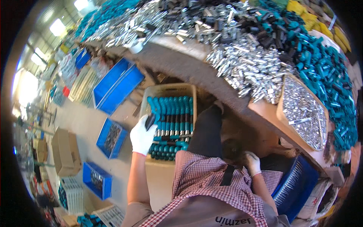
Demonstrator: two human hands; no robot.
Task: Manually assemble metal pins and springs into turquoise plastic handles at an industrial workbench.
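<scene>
Gloved left hand (142,135) at frame centre grips a dark-handled tool (150,122) over the box (168,90), adding it to neat teal-handled rows (172,125). Right hand (252,162), lower right, rests half-closed near the blue bin (298,185); holding nothing visible.

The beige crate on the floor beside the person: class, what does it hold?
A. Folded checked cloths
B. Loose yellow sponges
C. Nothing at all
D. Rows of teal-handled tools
D: the beige crate is packed with rows of teal-handled tools lying side by side, and the white-gloved left hand reaches over them holding a small dark piece.
</scene>
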